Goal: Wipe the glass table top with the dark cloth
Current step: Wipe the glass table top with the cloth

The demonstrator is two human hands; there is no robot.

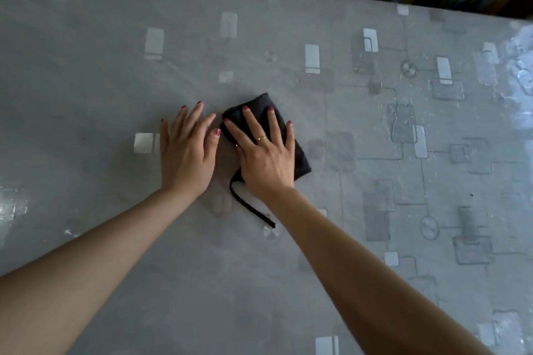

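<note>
Two flat hands (187,150) (264,158), right on dark cloth (300,161)

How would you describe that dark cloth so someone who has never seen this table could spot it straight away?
Look near the middle of the grey patterned table top, where two hands lie flat side by side. The dark cloth is folded under the right hand. It is the only black thing there, with a thin black strap trailing from its near edge.

Cloth (300,158) on table (86,81), centre.
</note>
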